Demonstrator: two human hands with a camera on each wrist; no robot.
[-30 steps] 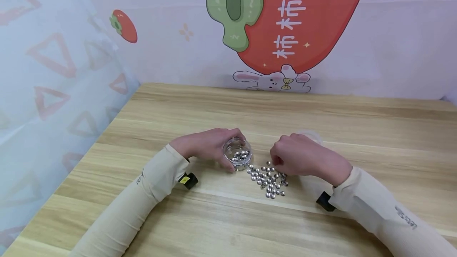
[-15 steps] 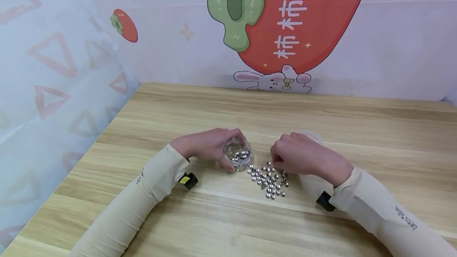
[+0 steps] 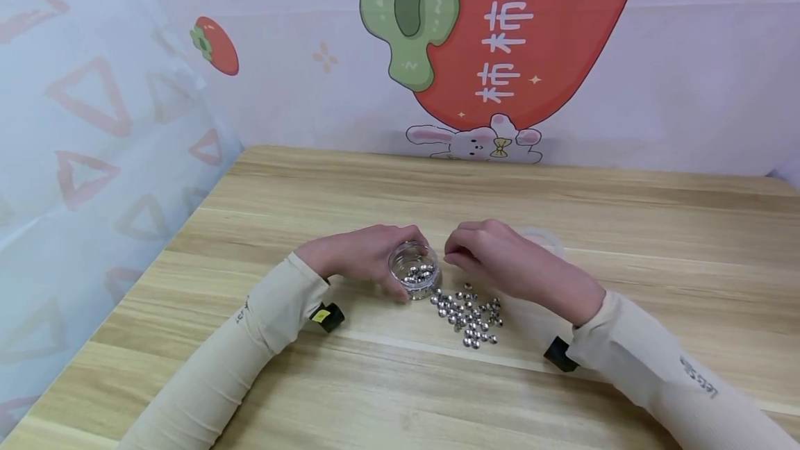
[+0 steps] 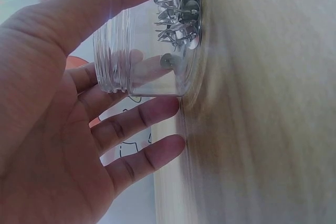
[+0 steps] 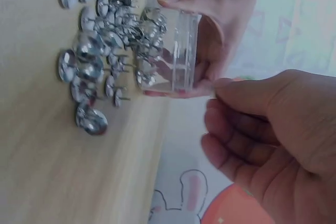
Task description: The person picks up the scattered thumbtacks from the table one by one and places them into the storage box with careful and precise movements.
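My left hand holds a clear plastic jar upright on the table, thumb on one side and fingers on the other. Inside, silver thumbtacks lie on the jar's bottom. More domed thumbtacks are spread in a loose pile in front of and to the right of the jar. My right hand hangs just right of the jar's open mouth, apart from it. Its thumb and forefinger tips are pinched together, apparently on a thumbtack that the fingers hide; the other fingers are curled.
A round translucent lid lies behind the right hand, partly covered by it. The wooden table ends at a printed cloth backdrop. Both forearms wear beige sleeves, with a black wrist camera under each.
My right hand has risen from the thumbtack pile and moved left and away from me, towards the jar's mouth. The left hand and the jar have stayed in place.
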